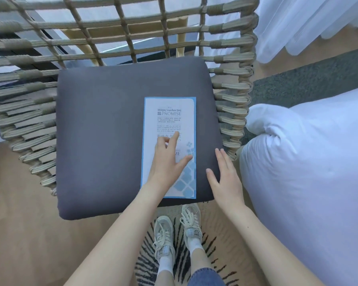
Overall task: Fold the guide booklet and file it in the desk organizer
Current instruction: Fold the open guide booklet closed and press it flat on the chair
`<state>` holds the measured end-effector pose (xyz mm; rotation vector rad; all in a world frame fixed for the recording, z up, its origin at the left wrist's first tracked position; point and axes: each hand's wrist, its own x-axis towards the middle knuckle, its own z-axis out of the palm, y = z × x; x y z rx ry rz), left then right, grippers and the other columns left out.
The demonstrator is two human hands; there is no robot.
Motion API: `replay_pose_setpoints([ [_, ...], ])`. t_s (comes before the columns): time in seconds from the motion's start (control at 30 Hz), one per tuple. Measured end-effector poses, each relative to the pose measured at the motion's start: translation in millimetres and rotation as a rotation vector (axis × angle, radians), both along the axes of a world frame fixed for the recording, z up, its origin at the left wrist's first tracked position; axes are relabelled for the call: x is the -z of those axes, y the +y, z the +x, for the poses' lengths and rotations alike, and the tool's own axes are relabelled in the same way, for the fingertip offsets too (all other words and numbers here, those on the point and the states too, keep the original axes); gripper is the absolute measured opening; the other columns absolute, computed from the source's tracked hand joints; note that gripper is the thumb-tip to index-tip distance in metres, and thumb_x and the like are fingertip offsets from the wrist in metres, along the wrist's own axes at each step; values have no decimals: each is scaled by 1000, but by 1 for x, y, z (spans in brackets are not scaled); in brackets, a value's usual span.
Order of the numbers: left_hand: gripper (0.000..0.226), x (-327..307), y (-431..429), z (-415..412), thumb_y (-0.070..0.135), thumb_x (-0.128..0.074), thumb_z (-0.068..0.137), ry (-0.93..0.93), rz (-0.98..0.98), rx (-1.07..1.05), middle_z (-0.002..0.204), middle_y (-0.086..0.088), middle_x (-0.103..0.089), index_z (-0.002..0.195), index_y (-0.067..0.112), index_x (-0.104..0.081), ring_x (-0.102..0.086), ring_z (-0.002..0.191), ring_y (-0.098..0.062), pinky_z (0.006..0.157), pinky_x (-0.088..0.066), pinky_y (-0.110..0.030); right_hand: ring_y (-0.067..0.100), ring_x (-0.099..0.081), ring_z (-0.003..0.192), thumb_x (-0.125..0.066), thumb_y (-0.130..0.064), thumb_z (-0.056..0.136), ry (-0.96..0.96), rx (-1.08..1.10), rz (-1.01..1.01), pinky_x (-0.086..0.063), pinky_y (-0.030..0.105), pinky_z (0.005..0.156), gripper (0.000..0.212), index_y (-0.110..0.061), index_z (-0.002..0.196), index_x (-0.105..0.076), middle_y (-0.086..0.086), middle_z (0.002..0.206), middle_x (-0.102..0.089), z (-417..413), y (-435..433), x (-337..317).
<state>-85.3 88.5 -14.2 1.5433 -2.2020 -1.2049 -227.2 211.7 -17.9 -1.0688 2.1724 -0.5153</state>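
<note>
The guide booklet (170,118), a tall white leaflet with a blue border and printed text, lies flat and folded on the right part of a dark grey chair cushion (103,131). My left hand (168,159) rests flat on the booklet's lower half, fingers spread and pressing down. Just right of the booklet, my right hand (225,176) hovers over the cushion's edge, open and holding nothing. No desk organizer is in view.
The cushion sits in a woven rope chair (29,124) whose back and sides rise around it. A white duvet (310,162) bulges at the right. Below are my feet in pale sneakers (178,230) on a striped rug, over wood flooring.
</note>
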Motion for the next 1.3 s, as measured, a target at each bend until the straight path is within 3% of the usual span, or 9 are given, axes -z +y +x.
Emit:
replay_pose_setpoints([
  [0.17,71,-17,-44,31,30,-72,85,-107,-250,5,135,-11,-48,145,13,-40,-45,122,-25,98,-45,-40,19,-14,152,-45,-22,101,116,-159,-103,-16,36,122,58,-18,155,-25,3,164,-23,5,-61,-26],
  [0.27,77,-10,-77,39,32,-73,83,-158,-367,113,150,-14,-42,147,7,-39,-37,139,-33,112,-34,-48,27,-20,151,-46,-16,99,217,-248,-183,-15,40,121,56,-11,153,-30,9,161,-30,13,-110,-23],
  [0.33,73,2,-96,37,37,-63,91,-261,-428,212,157,-12,-34,150,6,-33,-27,146,-33,118,-22,-48,30,-22,150,-46,-15,99,281,-303,-192,-15,42,121,56,-8,152,-31,11,160,-33,18,-140,-13],
  [0.43,64,24,-114,28,40,-43,99,-353,-430,323,161,-10,-24,151,7,-28,-20,149,-30,120,-13,-47,31,-21,150,-44,-15,99,347,-358,-171,-14,44,121,56,-8,153,-29,11,160,-32,24,-172,11],
  [0.53,58,45,-120,19,37,-30,100,-359,-452,383,158,-12,-30,148,4,-34,-25,147,-31,120,-17,-49,28,-15,152,-37,-20,103,419,-418,-110,-10,44,123,55,-11,155,-23,6,163,-26,27,-189,38],
  [0.73,55,87,-119,18,32,-26,102,-357,-497,359,160,-10,-27,151,6,-29,-21,148,-27,120,-16,-48,28,-21,150,-20,-29,101,528,-450,-117,-15,45,122,56,-9,153,-28,6,161,-31,25,-190,78],
  [1.0,60,78,-124,29,36,-19,101,-386,-453,364,162,-10,-20,152,5,-23,-17,149,-24,122,-12,-43,25,-18,151,-33,-26,103,486,-388,-119,-7,38,122,56,-8,155,-23,8,163,-25,13,-182,72],
  [1.3,58,90,-126,51,32,-20,102,-429,-469,337,162,-9,-20,153,5,-20,-18,149,-21,121,-11,-41,27,-20,151,-30,-29,101,505,-345,-131,-10,40,122,58,-5,154,-24,11,162,-27,0,-167,81],
])
